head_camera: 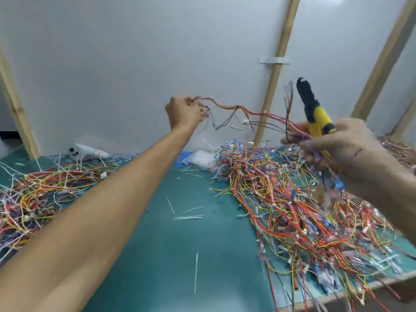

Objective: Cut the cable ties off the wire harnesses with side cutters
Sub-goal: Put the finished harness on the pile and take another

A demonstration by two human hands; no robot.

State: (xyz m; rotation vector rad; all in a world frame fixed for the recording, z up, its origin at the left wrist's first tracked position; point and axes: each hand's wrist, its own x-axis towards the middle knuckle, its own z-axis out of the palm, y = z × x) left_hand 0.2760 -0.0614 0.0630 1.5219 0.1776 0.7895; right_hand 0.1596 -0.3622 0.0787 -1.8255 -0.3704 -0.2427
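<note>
A wire harness [238, 109] of red, orange and yellow wires is stretched in the air between my two hands. My left hand [185, 111], arm stretched far forward, pinches its left end. My right hand [342, 147] grips the yellow-handled side cutters [315, 111], black jaws pointing up, together with the harness's right end and a bundle of wires hanging below it. Small white connectors dangle from the harness. I cannot make out cable ties on it.
A large tangle of coloured harnesses [292, 199] covers the right of the green mat [180, 255]; another pile [40, 190] lies at the left. Cut white tie pieces [195, 273] are scattered in the middle. A white device [87, 152] and wooden posts [274, 70] stand by the wall.
</note>
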